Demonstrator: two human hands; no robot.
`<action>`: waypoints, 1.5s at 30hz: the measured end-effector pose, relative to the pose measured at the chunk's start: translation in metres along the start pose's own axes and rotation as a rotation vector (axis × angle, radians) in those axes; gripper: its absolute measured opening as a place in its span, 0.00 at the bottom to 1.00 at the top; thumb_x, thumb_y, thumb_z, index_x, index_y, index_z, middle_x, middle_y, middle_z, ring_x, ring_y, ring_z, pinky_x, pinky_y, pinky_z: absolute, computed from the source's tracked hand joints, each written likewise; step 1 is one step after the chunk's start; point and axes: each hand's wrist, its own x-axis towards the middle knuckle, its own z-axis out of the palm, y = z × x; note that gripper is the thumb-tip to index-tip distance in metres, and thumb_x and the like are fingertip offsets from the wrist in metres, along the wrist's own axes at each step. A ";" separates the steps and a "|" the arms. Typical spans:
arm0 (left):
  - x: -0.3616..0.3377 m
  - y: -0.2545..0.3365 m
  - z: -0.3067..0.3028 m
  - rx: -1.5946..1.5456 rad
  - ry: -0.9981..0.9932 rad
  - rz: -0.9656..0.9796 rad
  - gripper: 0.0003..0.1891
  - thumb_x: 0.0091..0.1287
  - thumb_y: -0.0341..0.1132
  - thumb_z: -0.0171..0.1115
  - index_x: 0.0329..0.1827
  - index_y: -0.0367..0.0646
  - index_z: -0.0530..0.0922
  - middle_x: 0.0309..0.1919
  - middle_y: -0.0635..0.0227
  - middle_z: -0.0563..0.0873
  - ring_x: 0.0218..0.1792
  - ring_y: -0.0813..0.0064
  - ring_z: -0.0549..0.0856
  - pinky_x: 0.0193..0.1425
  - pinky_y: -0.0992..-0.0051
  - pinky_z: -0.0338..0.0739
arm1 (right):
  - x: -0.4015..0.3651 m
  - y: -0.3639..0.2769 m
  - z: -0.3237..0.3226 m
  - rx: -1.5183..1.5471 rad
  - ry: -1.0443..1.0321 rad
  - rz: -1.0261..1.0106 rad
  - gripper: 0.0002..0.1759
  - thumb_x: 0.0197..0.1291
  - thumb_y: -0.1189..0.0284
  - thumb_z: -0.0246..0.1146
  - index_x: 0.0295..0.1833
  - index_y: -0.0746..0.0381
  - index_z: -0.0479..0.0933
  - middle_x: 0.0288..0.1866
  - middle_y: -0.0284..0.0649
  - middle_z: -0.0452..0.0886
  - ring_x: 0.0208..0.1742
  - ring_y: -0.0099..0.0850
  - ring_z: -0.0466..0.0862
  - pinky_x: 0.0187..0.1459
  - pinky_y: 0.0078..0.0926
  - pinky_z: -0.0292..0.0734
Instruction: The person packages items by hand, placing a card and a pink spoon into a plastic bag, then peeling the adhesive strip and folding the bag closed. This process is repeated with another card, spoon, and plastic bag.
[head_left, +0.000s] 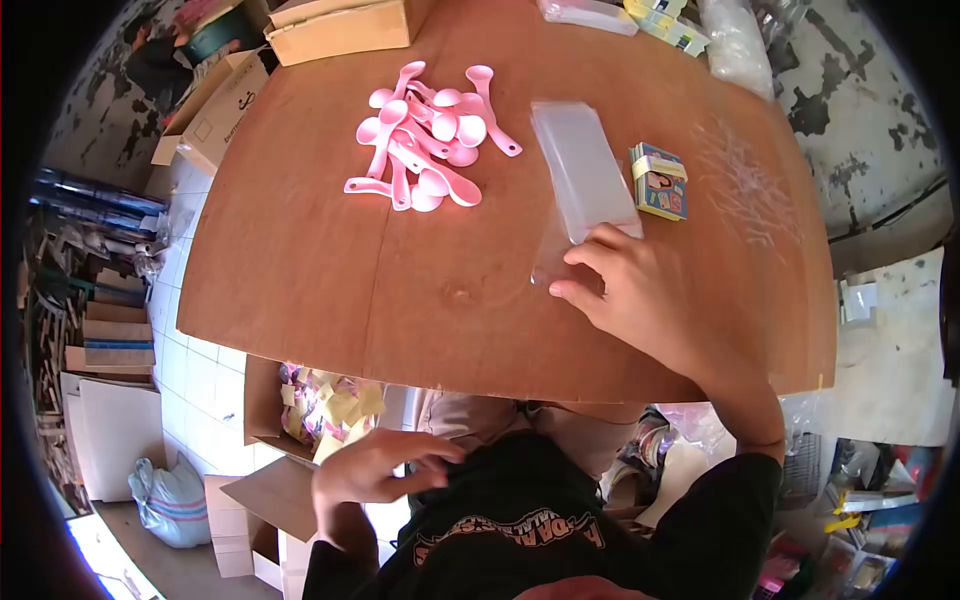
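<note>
My right hand (635, 290) is at the near end of a stack of clear plastic bags (583, 165). Its curled fingertips touch the bags, and a gap shows between thumb and index finger. One clear bag (550, 250) lies askew from the stack, its near corner beside my thumb. My left hand (385, 468) hovers off the table's near edge, by my lap, fingers loosely stretched with nothing in them. Just right of the bags sits a banded bundle of small printed cards (660, 182). A heap of pink plastic spoons (425, 140) lies farther off to the left.
The brown wooden table (300, 280) carries thin clear strips (745, 185) at right and a cardboard box (340, 35) at the far left edge. Below the near edge stands an open box of colourful packets (330, 405). Another person (165, 65) is at the far left.
</note>
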 end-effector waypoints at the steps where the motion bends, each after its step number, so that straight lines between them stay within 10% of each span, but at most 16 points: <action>1: 0.015 0.007 0.006 -0.092 -0.039 0.103 0.22 0.63 0.23 0.63 0.61 0.35 0.71 0.53 0.55 0.81 0.51 0.59 0.84 0.50 0.69 0.81 | -0.002 0.001 0.005 0.014 0.031 0.021 0.11 0.52 0.62 0.69 0.35 0.57 0.80 0.31 0.33 0.78 0.27 0.35 0.81 0.28 0.35 0.75; 4: 0.051 0.025 0.019 -0.280 0.171 0.449 0.23 0.63 0.23 0.63 0.62 0.35 0.70 0.55 0.53 0.79 0.54 0.62 0.82 0.55 0.68 0.79 | -0.003 0.005 0.024 -0.003 0.117 0.014 0.08 0.53 0.65 0.68 0.33 0.57 0.79 0.30 0.34 0.77 0.27 0.36 0.80 0.26 0.34 0.74; 11: 0.111 0.043 0.014 -0.821 0.689 0.406 0.33 0.67 0.40 0.61 0.70 0.36 0.58 0.68 0.53 0.64 0.70 0.59 0.64 0.74 0.59 0.54 | -0.020 -0.021 -0.008 0.015 0.279 -0.157 0.04 0.52 0.71 0.66 0.33 0.57 0.78 0.29 0.34 0.75 0.24 0.34 0.78 0.24 0.30 0.73; 17: 0.128 0.044 0.006 -1.349 -0.001 0.165 0.36 0.70 0.48 0.55 0.72 0.34 0.54 0.65 0.52 0.69 0.65 0.62 0.72 0.68 0.62 0.66 | -0.046 -0.053 -0.035 -0.066 0.073 -0.473 0.08 0.45 0.71 0.68 0.32 0.58 0.77 0.30 0.32 0.75 0.24 0.27 0.77 0.25 0.26 0.73; 19: 0.130 0.044 0.013 -1.341 0.073 0.162 0.31 0.71 0.44 0.54 0.70 0.34 0.57 0.63 0.52 0.72 0.63 0.61 0.74 0.66 0.62 0.69 | -0.048 -0.053 -0.040 -0.089 0.026 -0.495 0.09 0.46 0.70 0.69 0.35 0.58 0.78 0.34 0.31 0.78 0.28 0.27 0.80 0.28 0.25 0.76; 24: 0.126 0.048 0.019 -1.360 0.363 0.239 0.18 0.73 0.30 0.48 0.65 0.37 0.66 0.57 0.54 0.79 0.57 0.60 0.80 0.61 0.60 0.77 | -0.020 0.000 -0.053 0.053 0.194 0.113 0.09 0.56 0.74 0.64 0.44 0.61 0.80 0.40 0.40 0.81 0.36 0.42 0.82 0.36 0.34 0.78; 34: 0.099 0.059 0.006 -1.257 0.753 0.576 0.22 0.67 0.24 0.57 0.65 0.39 0.67 0.52 0.56 0.81 0.52 0.68 0.83 0.57 0.66 0.80 | -0.009 0.099 -0.028 -0.102 0.196 0.181 0.11 0.54 0.75 0.66 0.44 0.64 0.81 0.45 0.46 0.82 0.43 0.44 0.82 0.43 0.35 0.77; 39: 0.098 0.061 -0.006 -1.175 0.865 0.638 0.22 0.67 0.24 0.56 0.65 0.37 0.66 0.48 0.62 0.82 0.50 0.72 0.83 0.56 0.69 0.80 | -0.018 0.051 -0.058 -0.276 0.329 0.188 0.11 0.54 0.76 0.66 0.45 0.63 0.82 0.40 0.47 0.83 0.38 0.45 0.82 0.40 0.32 0.77; 45: 0.109 0.043 -0.013 -1.309 0.939 0.684 0.20 0.68 0.25 0.56 0.63 0.38 0.68 0.51 0.61 0.82 0.52 0.75 0.83 0.59 0.76 0.78 | -0.065 -0.004 -0.031 0.307 0.590 0.497 0.10 0.64 0.72 0.61 0.44 0.68 0.81 0.36 0.46 0.86 0.32 0.31 0.86 0.37 0.26 0.79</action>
